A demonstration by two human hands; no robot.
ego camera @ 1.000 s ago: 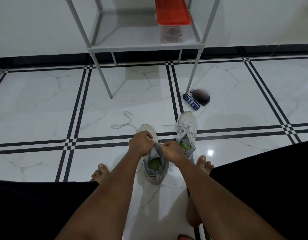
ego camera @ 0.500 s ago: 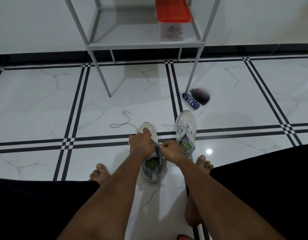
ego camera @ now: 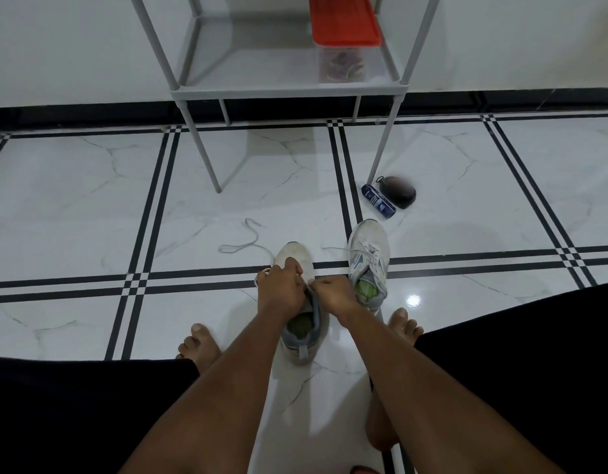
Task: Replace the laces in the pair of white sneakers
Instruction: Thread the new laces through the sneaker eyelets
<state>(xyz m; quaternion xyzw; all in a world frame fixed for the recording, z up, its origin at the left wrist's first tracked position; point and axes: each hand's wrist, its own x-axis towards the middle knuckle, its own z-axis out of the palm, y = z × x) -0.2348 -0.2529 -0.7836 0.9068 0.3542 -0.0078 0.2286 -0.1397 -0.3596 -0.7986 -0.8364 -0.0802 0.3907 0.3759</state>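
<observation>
With my left hand [ego camera: 278, 289] and right hand [ego camera: 331, 291] both pinching the lace [ego camera: 304, 280] over the near sneaker [ego camera: 301, 302] on the floor, I fear an uneven pull may slip it from its eyelet.

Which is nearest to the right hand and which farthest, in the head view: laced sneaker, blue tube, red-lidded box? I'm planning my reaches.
From the right hand:
1. Laced sneaker, just to its right.
2. Blue tube, ahead on the floor.
3. Red-lidded box, on the shelf.
</observation>
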